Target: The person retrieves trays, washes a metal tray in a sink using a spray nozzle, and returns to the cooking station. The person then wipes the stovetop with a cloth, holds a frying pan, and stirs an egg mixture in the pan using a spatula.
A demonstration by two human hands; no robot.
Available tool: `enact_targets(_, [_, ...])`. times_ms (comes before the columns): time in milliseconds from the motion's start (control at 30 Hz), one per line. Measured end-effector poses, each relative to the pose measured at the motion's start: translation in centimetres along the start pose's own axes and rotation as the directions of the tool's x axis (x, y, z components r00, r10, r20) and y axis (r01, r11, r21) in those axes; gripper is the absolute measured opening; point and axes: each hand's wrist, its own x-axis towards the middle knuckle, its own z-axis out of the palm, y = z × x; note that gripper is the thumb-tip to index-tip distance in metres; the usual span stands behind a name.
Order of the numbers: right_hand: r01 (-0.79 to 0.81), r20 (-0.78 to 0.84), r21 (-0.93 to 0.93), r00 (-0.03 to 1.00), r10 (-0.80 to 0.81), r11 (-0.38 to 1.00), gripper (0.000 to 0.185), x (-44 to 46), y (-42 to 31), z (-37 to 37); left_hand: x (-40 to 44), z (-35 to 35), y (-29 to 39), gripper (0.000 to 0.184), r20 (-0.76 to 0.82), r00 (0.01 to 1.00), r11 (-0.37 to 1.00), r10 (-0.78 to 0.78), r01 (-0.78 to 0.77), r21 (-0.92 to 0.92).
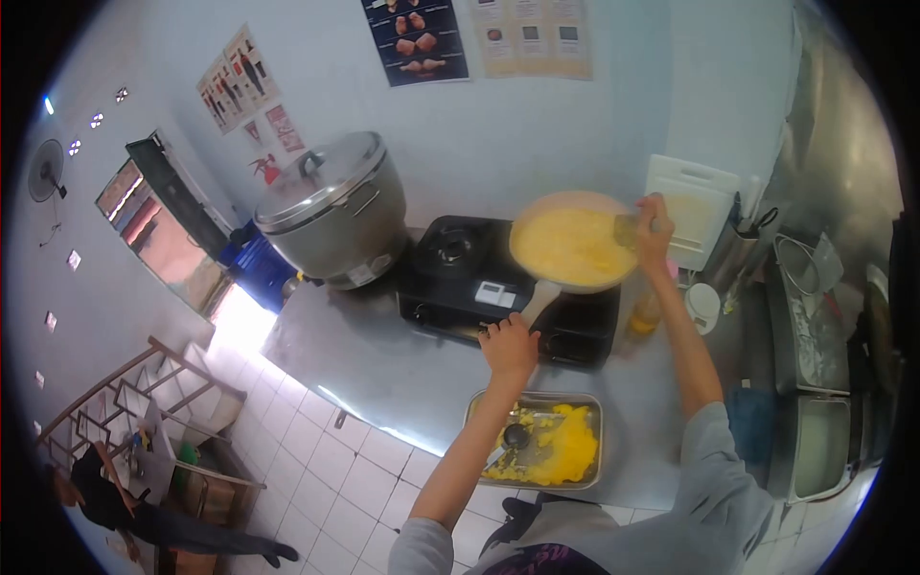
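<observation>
My left hand (509, 349) is wrapped round the pale handle (542, 299) of a wide pan. The pan (571, 200) sits on the right burner of a black two-burner stove (446, 314), with yellow food (573, 246) spread across its inside. At the pan's right edge, my right hand (655, 228) is closed on a utensil that reaches into the food; its shape is unclear. Nearer my body, a metal tray (597, 473) holds yellow scrambled food (572, 445) and a dark ladle (516, 437).
A large lidded metal pot (352, 220) stands left of the stove. White cutting boards (692, 206), a utensil holder (733, 251), a white-lidded container (702, 303) and metal trays (822, 443) are at the right. Another person (125, 517) is at the lower left.
</observation>
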Motion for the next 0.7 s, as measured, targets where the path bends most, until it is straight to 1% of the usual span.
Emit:
enact_targets(33, [0.003, -0.002, -0.011, 1.000, -0.003, 1.000, 0.021, -0.2, 0.8, 0.5, 1.0, 0.2, 0.3, 0.048, 0.091, 0.992, 0.994, -0.083, 0.089, -0.065])
enact_targets(67, [0.043, -0.020, -0.016, 0.999, -0.043, 0.999, 0.021, -0.4, 1.5, 1.0, 1.8, 0.6, 0.5, 0.043, 0.187, 0.969, 0.976, -0.159, 0.183, -0.121])
enact_targets(100, [0.084, -0.036, -0.019, 0.996, -0.085, 0.996, 0.021, -0.4, 2.0, 1.2, 2.2, 0.8, 0.2, 0.039, 0.172, 0.977, 0.985, -0.125, 0.144, -0.100])
enact_targets(133, [0.091, -0.038, -0.024, 0.995, -0.092, 0.996, 0.021, -0.4, 2.5, 1.3, 2.3, 1.1, 0.0, 0.039, 0.168, 0.978, 0.984, -0.121, 0.140, -0.107])
enact_targets(200, [-0.024, 0.022, 0.038, 1.000, 0.023, 0.999, 0.021, -0.5, 3.4, 1.3, 2.3, 1.3, -0.3, 0.037, 0.168, 0.981, 0.990, -0.097, 0.114, -0.089])
enact_targets(333, [-0.025, 0.038, 0.052, 0.999, 0.023, 0.998, 0.023, 0.0, 5.4, 1.7, 1.7, 1.6, -0.3, 0.035, 0.153, 0.983, 0.983, -0.097, 0.119, -0.137])
enact_targets(400, [-0.084, 0.035, 0.114, 0.996, 0.081, 0.990, 0.026, 0.6, 6.3, 2.1, 1.6, 1.8, -0.3, 0.034, 0.112, 0.991, 0.986, -0.070, 0.086, -0.140])
enact_targets(533, [-0.114, 0.056, 0.169, 0.993, 0.106, 0.979, 0.031, 1.7, 8.4, 3.9, 1.5, 1.3, -0.2, 0.032, 0.108, 0.991, 0.983, -0.075, 0.091, -0.160])
enact_targets(600, [-0.235, 0.114, 0.395, 0.972, 0.207, 0.888, 0.034, 2.3, 9.3, 5.1, 1.5, 1.4, -0.3, 0.031, 0.113, 0.992, 0.979, -0.057, 0.078, -0.187])
enact_targets(633, [-0.235, 0.114, 0.397, 0.972, 0.206, 0.887, 0.034, 2.4, 9.9, 5.6, 1.4, 1.5, -0.4, 0.031, 0.111, 0.992, 0.979, -0.058, 0.078, -0.186])
enact_targets(700, [-0.282, 0.167, 0.544, 0.959, 0.228, 0.790, 0.036, 2.8, 10.2, 6.8, 1.6, 1.3, -0.4, 0.030, 0.143, 0.989, 0.978, -0.048, 0.076, -0.195])
